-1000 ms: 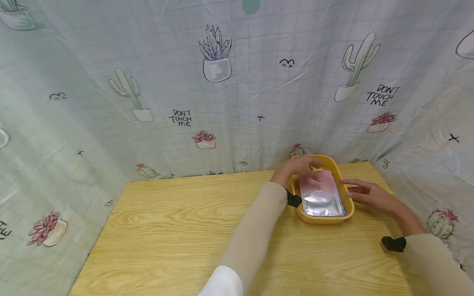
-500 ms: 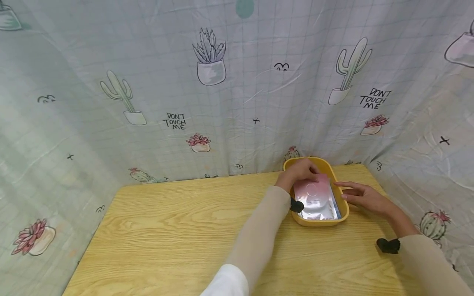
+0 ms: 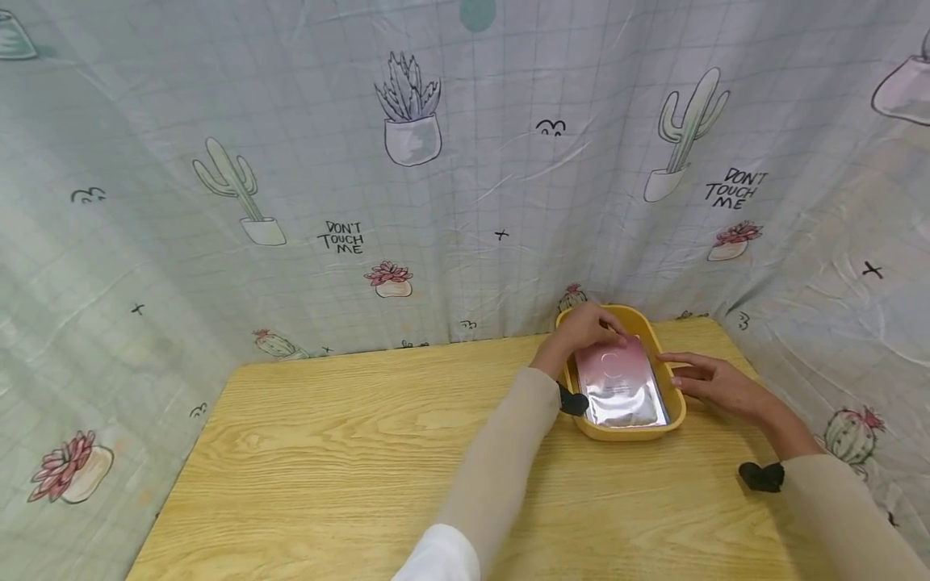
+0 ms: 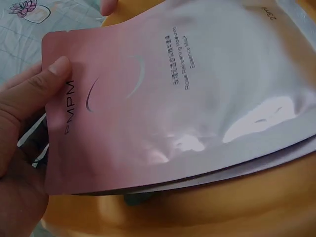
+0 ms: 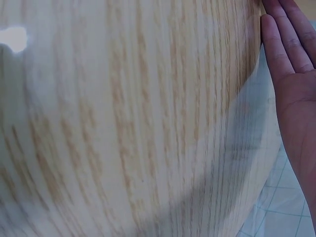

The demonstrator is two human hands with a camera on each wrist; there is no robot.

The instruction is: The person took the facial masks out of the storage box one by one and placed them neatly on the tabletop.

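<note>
While the left hand (image 3: 587, 325) is pinched on the far end of the pink sachet (image 3: 621, 383), apparently for control, this is contained in the yellow tub (image 3: 630, 434), whose right rim is touched by the right hand (image 3: 725, 390), fingers extended, seemingly for steadiness.

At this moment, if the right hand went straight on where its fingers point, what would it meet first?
Probably the right side wall of the yellow, round-cornered plastic bin. The right hand points at it, right by the rim; whether they touch is unclear.
</note>
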